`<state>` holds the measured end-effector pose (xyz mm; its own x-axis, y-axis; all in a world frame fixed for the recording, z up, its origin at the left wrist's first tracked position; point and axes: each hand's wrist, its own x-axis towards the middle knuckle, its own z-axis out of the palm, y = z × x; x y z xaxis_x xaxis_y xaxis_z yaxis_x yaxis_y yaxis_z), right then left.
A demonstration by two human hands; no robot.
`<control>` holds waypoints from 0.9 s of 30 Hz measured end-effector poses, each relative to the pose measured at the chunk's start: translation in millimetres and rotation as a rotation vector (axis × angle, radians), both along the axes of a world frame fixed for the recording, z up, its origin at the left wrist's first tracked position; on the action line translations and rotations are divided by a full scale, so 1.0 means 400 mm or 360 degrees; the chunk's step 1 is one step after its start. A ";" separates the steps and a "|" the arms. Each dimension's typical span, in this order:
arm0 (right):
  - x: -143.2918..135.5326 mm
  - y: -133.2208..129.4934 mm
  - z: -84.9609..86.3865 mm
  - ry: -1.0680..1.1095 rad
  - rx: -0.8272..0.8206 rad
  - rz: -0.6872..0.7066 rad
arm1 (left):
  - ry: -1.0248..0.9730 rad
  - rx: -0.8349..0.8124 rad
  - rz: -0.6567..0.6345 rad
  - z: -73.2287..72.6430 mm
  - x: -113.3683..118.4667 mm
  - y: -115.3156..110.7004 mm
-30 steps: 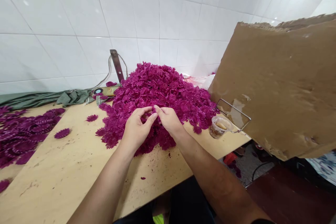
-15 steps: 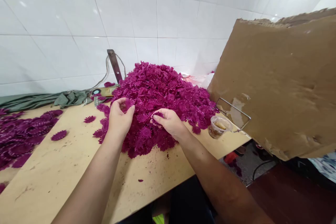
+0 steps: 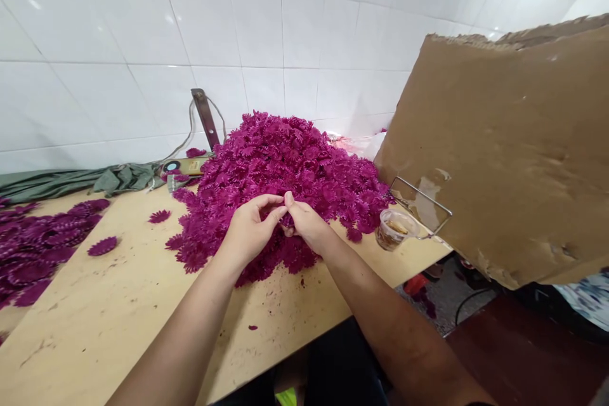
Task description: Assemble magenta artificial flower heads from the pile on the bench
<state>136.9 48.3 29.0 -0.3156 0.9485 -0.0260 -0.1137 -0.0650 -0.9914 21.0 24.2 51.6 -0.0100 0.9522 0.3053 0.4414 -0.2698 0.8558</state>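
My left hand (image 3: 253,223) and my right hand (image 3: 307,226) meet at the fingertips in front of a large heap of purple cut-petal artificial flowers (image 3: 285,152). Closed around a small purple flower (image 3: 287,221), my right hand covers most of it, so only a little purple shows below the thumb. The left thumb and index finger are pinched together against the right thumb tip. What they grip is hidden by the fingers.
The wooden table (image 3: 143,279) carries more purple flowers (image 3: 38,247) at left. A clear plastic cup (image 3: 394,229) with brown contents stands beside a wire stand (image 3: 423,203) and large cardboard (image 3: 504,139). Behind lie green cloth (image 3: 118,177) and an upright metal bar (image 3: 205,115).
My left hand has moved right from the heap's left side, and its fingertips now touch my right hand. The right hand stays nearly in place, with its flower now mostly covered.
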 end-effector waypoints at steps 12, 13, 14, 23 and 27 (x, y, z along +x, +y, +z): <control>0.004 -0.008 -0.016 -0.0019 0.0360 -0.0035 | -0.1162 -0.0089 0.0543 -0.004 -0.057 0.056; 0.006 -0.008 -0.018 -0.0009 0.0343 -0.0036 | -0.1152 -0.0082 0.0472 0.000 -0.063 0.052; 0.009 -0.009 -0.018 -0.0011 0.0341 -0.0043 | -0.1127 -0.0086 0.0390 0.002 -0.066 0.047; 0.013 -0.005 0.001 -0.0035 0.0219 -0.0223 | -0.1015 -0.0393 0.0017 -0.009 -0.050 0.005; 0.014 -0.005 0.002 0.0117 -0.0001 -0.0021 | -0.0925 -0.0406 0.0096 -0.017 -0.043 0.009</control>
<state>142.4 46.1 30.0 -0.3044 0.9525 -0.0038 -0.1873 -0.0638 -0.9802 3.8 27.7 45.0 -0.1617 0.9868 -0.0021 -0.1062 -0.0153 0.9942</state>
